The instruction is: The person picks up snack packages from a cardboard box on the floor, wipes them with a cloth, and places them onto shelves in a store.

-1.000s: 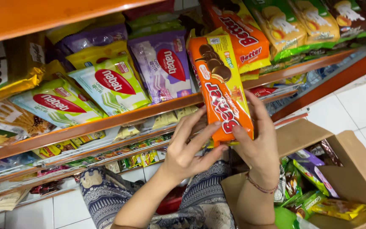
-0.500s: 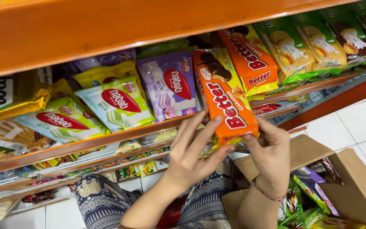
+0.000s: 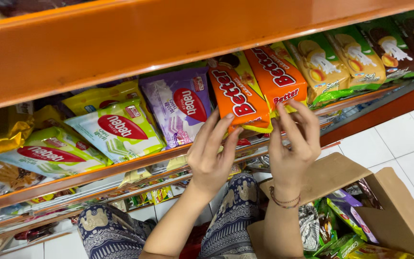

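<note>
In the head view, the left hand (image 3: 210, 158) and the right hand (image 3: 291, 144) push an orange biscuit pack (image 3: 238, 96) onto the orange shelf (image 3: 120, 168), at its front edge, between a purple wafer bag (image 3: 178, 105) and a second orange pack (image 3: 275, 76). The fingers of both hands are spread, with the tips pressing on the lower end of the pack. The step in hand seems to be seating the pack; the next move calls for a straight push inward, then a reach to the cardboard box (image 3: 398, 216) below on the right.

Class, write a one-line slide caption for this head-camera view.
Left hand and right hand press an orange snack pack onto a shelf.
</note>
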